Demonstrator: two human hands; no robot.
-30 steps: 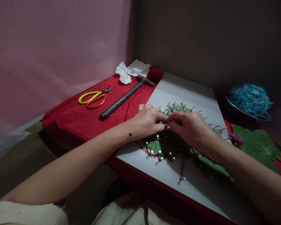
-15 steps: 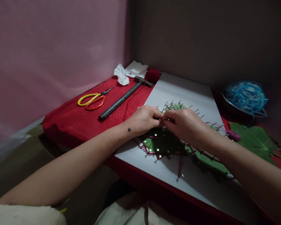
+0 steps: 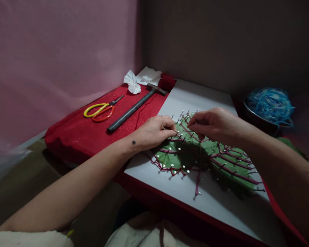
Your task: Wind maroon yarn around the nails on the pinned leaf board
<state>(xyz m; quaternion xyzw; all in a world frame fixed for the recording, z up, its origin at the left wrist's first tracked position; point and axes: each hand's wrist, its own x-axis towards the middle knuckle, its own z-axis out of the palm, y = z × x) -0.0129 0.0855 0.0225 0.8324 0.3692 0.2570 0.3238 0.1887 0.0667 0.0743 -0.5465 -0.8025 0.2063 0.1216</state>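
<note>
My left hand is closed in a pinch at the left edge of a green leaf. My right hand pinches above the leaf's upper part. A thin strand of yarn is stretched between the two pinches. The leaf lies on a white board, with several nails standing in and around it. Purple yarn runs between nails on the right part, and dark red yarn winds along the lower left edge. My right hand and forearm hide some of the leaf.
Left of the board, on red cloth, lie scissors, a hammer and crumpled white tissue. A red yarn ball sits behind the hammer. At right, blue yarn fills a metal bowl.
My hands have drawn apart, the right one moving right and slightly up. The strand between them now shows, along with more of the leaf. My right arm covers most of the loose leaf at right.
</note>
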